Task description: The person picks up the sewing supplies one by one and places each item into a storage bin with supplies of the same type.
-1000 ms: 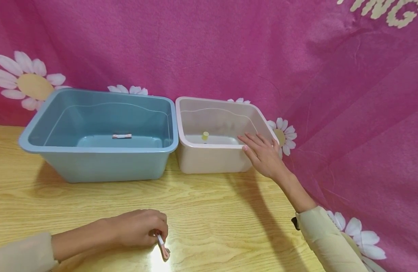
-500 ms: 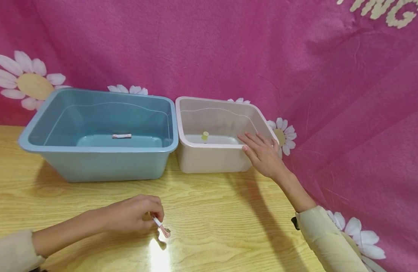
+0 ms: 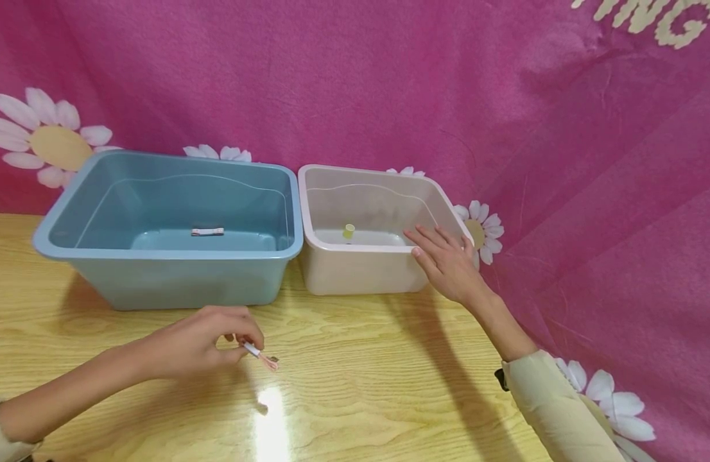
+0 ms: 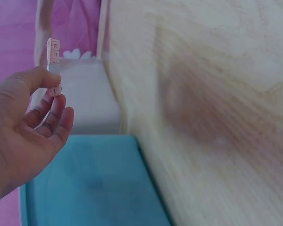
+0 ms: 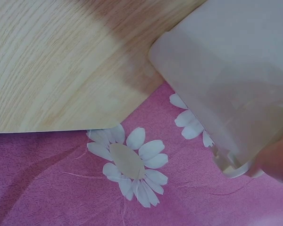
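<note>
My left hand (image 3: 199, 340) pinches a folded measuring tape (image 3: 259, 354) between thumb and fingers, above the table in front of the blue tub (image 3: 187, 279). The left wrist view shows numbers on the pink tape (image 4: 54, 49) and a white band round its fold. A similar small folded bundle (image 3: 207, 231) lies on the floor of the blue tub. My right hand (image 3: 450, 266), fingers extended, rests on the front right rim of the beige tub (image 3: 363, 273). Inside that tub is a small yellow-green cylinder (image 3: 348, 231).
Both tubs stand side by side at the back of the wooden table (image 3: 355, 359), against a pink curtain (image 3: 355, 83) with daisies. The table's edge (image 5: 52, 131) appears in the right wrist view.
My left hand has lifted the measuring tape off the table and moved it up and slightly left, toward the blue tub. My right hand has stayed still.
</note>
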Demonstrator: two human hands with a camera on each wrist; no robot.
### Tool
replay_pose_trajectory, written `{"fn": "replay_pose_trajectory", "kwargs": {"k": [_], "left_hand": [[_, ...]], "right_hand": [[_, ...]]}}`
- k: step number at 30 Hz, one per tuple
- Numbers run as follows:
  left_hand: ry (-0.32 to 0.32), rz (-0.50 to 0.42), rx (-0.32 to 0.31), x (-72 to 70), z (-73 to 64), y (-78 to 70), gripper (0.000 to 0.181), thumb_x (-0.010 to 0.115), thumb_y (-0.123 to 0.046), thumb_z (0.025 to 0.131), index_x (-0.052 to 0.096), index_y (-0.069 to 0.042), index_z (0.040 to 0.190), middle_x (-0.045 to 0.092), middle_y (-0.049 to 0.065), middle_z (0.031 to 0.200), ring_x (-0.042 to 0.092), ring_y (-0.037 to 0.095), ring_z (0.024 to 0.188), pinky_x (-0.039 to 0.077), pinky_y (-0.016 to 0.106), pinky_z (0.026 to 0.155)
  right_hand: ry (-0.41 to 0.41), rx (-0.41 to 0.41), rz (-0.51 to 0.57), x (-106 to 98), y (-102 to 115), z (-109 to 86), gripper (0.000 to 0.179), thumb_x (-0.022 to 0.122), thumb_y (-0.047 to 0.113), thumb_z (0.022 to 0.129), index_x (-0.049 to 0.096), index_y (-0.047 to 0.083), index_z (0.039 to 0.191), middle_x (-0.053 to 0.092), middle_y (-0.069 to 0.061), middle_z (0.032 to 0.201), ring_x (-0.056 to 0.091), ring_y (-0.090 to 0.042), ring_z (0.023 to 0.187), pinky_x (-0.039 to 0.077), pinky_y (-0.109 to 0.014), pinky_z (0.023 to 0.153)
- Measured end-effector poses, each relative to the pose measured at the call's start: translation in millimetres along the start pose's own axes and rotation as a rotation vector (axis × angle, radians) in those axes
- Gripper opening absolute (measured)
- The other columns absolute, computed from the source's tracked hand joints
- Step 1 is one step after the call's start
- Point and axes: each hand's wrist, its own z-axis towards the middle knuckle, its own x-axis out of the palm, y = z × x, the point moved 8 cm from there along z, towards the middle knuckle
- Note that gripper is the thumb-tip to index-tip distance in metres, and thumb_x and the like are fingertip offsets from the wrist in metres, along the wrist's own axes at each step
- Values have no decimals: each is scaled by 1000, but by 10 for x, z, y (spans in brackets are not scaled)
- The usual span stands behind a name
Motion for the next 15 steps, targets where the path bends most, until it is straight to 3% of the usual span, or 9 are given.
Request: {"fn": "replay_pose_trajectory", "kwargs": {"k": [10, 15], "left_hand": [[-61, 76, 0, -294, 0, -124, 36, 73, 7, 83, 72, -24, 101, 61, -16, 95, 57, 3, 80, 53, 26, 68], [-134, 126, 52, -494, -16, -196, 41, 76, 8, 80, 72, -27, 102, 62, -16, 95, 55, 3, 78, 49, 23, 62]], "right_hand": [[3, 0, -6, 5, -2, -3, 46, 39, 41, 107, 49, 26, 149, 41, -5, 155, 30, -41, 142, 6, -72, 106], [6, 1, -2, 7, 2, -3, 46, 39, 42, 107, 48, 26, 149, 41, -5, 155, 30, -41, 142, 6, -72, 106]]}}
